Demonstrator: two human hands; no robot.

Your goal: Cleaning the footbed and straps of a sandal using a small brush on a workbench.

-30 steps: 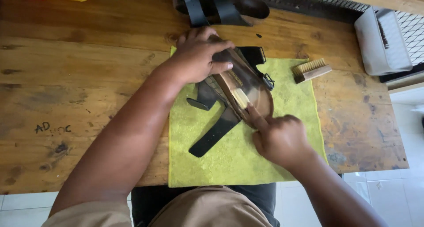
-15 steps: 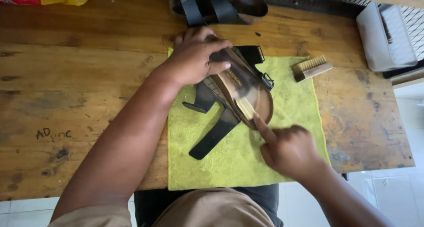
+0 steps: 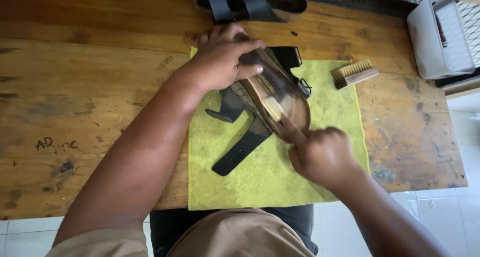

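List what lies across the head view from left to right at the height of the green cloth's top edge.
Bare wooden table → left hand gripping the brown sandal → wooden brush at the green cloth corner → grey tray at the right edge.

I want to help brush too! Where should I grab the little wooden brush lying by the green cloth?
Probably pinch the wooden brush across its long wooden back, coming down from above. It lies flat and alone on the table at the cloth's far right corner, pale bristles turned to the far side, so both long edges look free.
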